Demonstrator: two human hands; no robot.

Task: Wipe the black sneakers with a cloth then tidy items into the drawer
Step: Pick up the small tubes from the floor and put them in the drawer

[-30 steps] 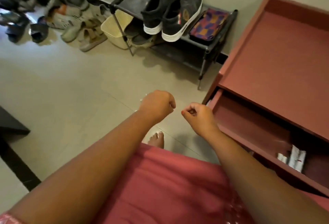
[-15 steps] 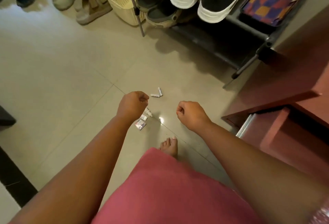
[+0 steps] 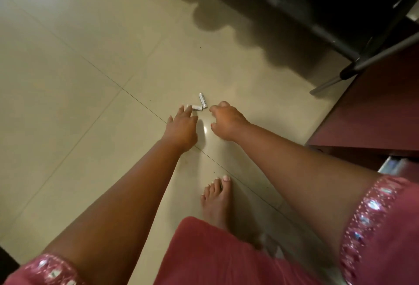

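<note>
**Hands close on two small cylinders on the tiled floor**

Floor tiles [image 3: 90,80] fill most of what we see, with a black rack [image 3: 340,24] leg at upper right and the maroon cabinet [image 3: 374,114] along the right edge; its drawer [image 3: 394,163] shows only as a metal runner. We see the left hand [image 3: 180,129] flat, fingers straight, fingertips [image 3: 188,110] touching one end of the nearer cylinder [image 3: 196,107], which lies crosswise. The second cylinder [image 3: 203,100] points away from us, just ahead of the right hand [image 3: 226,121], whose fingers are loosely curled and hold nothing. We judge the left hand nearer. The cylinders look like batteries; their print is too small to read. Sneakers and cloth are out of frame.
</note>
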